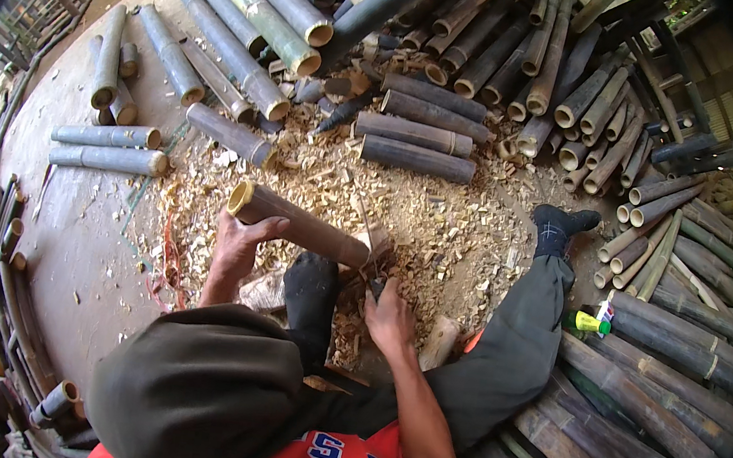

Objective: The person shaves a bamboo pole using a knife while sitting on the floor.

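Observation:
A short brown bamboo section (307,228) lies slantwise in front of me, its open end up at the left. My left hand (239,248) is wrapped round it just below that end, thumb on top. At the lower right end, my right hand (392,322) is closed on a dark-handled tool (375,287). The tool's tip is against or very near the bamboo's end; its shape is too small to make out. My dark-covered foot (311,291) is under the bamboo, and the other foot (558,230) is stretched out to the right.
Pale wood chips (467,232) cover the floor around my hands. Several cut bamboo sections (419,135) lie beyond, with longer bamboo poles (256,9) stacked behind. More poles (647,401) fill the right side, where a yellow-green container (588,322) rests. A red cord (169,255) lies left.

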{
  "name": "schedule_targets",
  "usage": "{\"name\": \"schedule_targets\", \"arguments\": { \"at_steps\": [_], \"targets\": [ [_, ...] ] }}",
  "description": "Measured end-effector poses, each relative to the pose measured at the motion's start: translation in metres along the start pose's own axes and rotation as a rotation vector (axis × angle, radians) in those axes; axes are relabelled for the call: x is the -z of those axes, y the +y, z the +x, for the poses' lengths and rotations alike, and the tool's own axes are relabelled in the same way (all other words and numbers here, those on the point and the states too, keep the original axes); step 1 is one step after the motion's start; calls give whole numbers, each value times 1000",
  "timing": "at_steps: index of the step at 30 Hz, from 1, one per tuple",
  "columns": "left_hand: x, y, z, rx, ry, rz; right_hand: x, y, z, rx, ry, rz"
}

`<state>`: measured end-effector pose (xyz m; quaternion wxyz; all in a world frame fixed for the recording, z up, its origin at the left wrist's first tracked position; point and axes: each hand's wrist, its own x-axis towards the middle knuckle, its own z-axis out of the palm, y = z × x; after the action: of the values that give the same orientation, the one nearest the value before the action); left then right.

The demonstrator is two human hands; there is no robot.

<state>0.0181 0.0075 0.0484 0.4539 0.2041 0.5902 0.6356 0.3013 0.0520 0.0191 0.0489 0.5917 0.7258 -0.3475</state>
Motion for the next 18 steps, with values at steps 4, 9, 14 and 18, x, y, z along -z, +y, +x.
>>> {"name": "schedule_targets", "arguments": {
  "at_steps": [4, 9, 14, 18],
  "targets": [
    [-9, 4, -15, -87, 110, -41, 10, -8, -16, 130, 91, 140],
    [-28, 15, -37, -246, 76, 168, 47, -40, -39, 211, 124, 384],
    [-39, 29, -46, -363, 45, 420, 71, -68, -54, 466, 343, 437],
    [-60, 37, -49, -402, 22, 587, 22, -18, -13, 214, 121, 28]
  ]
}}
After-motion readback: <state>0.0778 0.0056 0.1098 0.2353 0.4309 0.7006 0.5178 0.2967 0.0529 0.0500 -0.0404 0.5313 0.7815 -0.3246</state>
